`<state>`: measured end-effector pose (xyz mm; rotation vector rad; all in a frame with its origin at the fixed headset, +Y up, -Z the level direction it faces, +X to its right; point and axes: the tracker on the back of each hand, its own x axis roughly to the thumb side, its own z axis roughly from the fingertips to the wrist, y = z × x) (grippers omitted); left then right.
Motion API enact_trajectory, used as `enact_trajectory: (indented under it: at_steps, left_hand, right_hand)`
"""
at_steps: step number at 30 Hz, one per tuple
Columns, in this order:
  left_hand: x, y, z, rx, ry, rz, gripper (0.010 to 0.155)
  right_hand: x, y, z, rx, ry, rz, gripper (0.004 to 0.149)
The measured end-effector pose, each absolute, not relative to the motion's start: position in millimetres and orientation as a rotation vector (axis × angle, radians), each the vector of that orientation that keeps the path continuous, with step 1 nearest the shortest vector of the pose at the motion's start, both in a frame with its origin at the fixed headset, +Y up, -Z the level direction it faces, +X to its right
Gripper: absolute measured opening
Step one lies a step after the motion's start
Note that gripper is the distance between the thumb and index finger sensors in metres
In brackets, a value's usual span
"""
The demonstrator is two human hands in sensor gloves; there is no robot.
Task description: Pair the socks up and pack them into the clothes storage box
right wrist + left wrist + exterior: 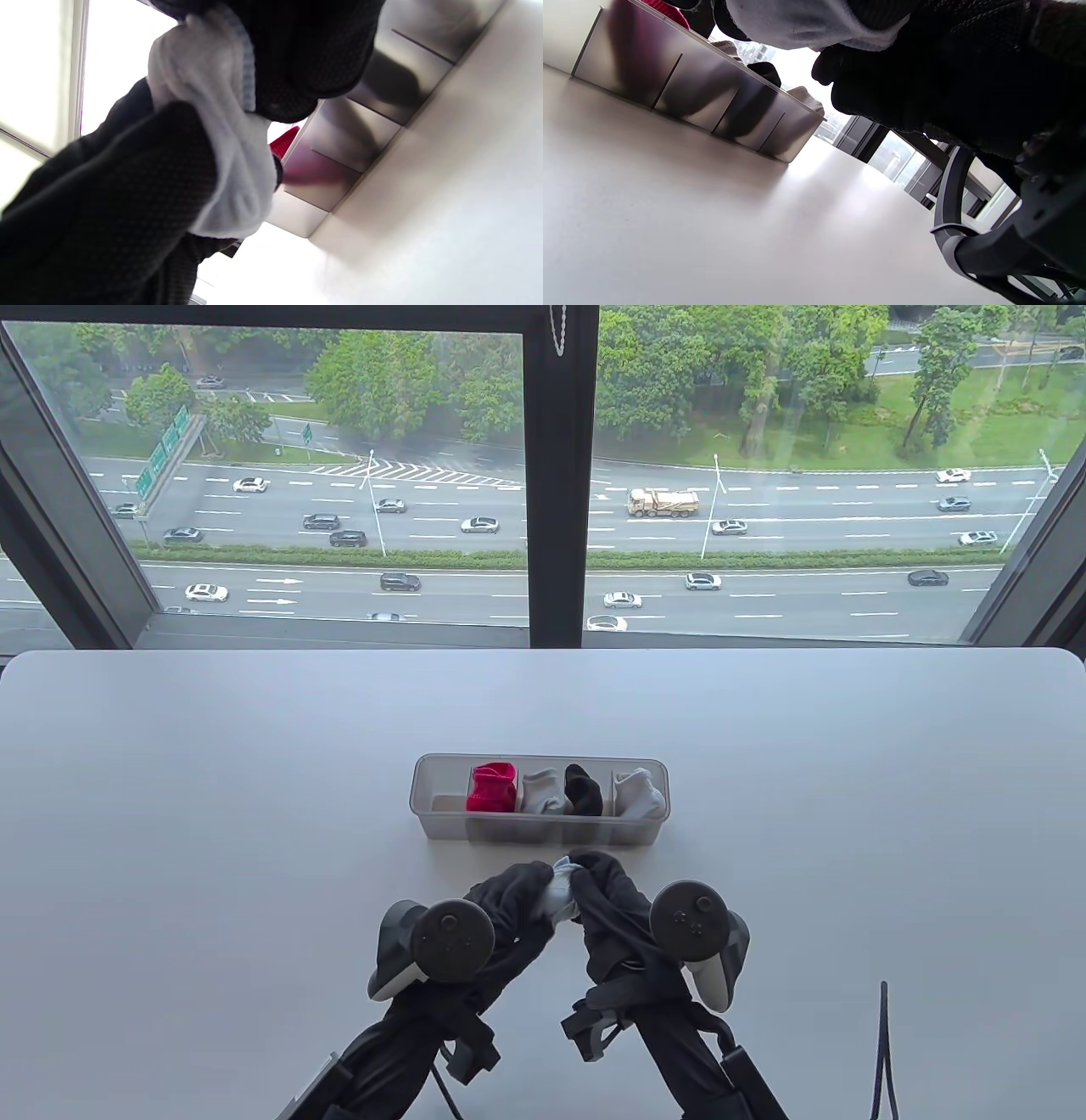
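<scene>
Smooth white table (212, 831). Both gloved hands, left hand (509, 899) and right hand (607, 891), pinch a soft pale-grey sock (562, 895) just before the translucent compartmented box (441, 823); red sock (493, 787), grey and black ones inside.

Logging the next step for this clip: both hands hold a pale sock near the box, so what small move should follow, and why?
Probably carry the light grey sock bundle, held between the left hand and right hand, forward to the storage box. Its leftmost compartment looks empty; the others hold pink, grey, black and white socks.
</scene>
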<state>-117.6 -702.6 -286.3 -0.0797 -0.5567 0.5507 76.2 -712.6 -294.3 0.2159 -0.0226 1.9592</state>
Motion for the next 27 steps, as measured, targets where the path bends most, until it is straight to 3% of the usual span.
enact_trajectory:
  at_steps: [2, 4, 6, 9, 11, 13, 15, 17, 19, 24, 27]
  left_hand:
    - [-117.7, -702.2, -288.4, 0.006, -0.485, 0.547, 0.067]
    - [-122.5, -701.2, -290.6, -0.03, -0.46, 0.582, 0.067]
    - [-130.5, -701.2, -293.2, 0.007, -0.442, 0.687, 0.068]
    - [-143.4, -702.1, -295.1, 0.023, -0.374, 0.848, 0.067]
    - [-154.1, -703.4, -297.9, 0.019, -0.342, 0.995, 0.06]
    - [-155.8, -705.6, -298.7, -0.003, -0.332, 1.077, 0.055]
    - [-152.9, -706.8, -297.2, -0.067, -0.336, 1.097, 0.053]
    - [-154.6, -707.1, -298.2, -0.04, -0.324, 1.083, 0.051]
    - [-152.3, -706.8, -299.6, -0.125, -0.397, 1.172, 0.053]
    - [-144.8, -710.9, -300.7, -0.267, -0.471, 1.248, 0.056]
    - [-142.9, -713.8, -303.1, -0.373, -0.486, 1.23, 0.059]
  right_hand:
    - [71.9, -713.0, -293.9, 0.263, 0.006, 1.936, 0.043]
    - [71.1, -711.3, -297.0, 0.355, 0.059, 1.919, 0.044]
    - [74.9, -708.3, -298.8, 0.327, -0.015, 1.998, 0.046]
    - [85.0, -708.8, -300.7, 0.34, -0.076, 2.052, 0.063]
    - [82.5, -714.0, -302.4, 0.472, 0.137, 1.939, 0.082]
    - [73.7, -720.9, -302.9, 0.5, 0.361, 1.928, 0.091]
    - [65.0, -725.6, -303.2, 0.48, 0.343, 1.956, 0.084]
    - [63.9, -725.9, -303.1, 0.425, 0.292, 1.891, 0.063]
    - [69.9, -724.1, -303.9, 0.41, 0.247, 1.906, 0.047]
    - [88.1, -721.5, -310.3, 0.506, 0.142, 2.167, 0.046]
    - [89.5, -722.8, -307.6, 0.46, 0.121, 2.138, 0.046]
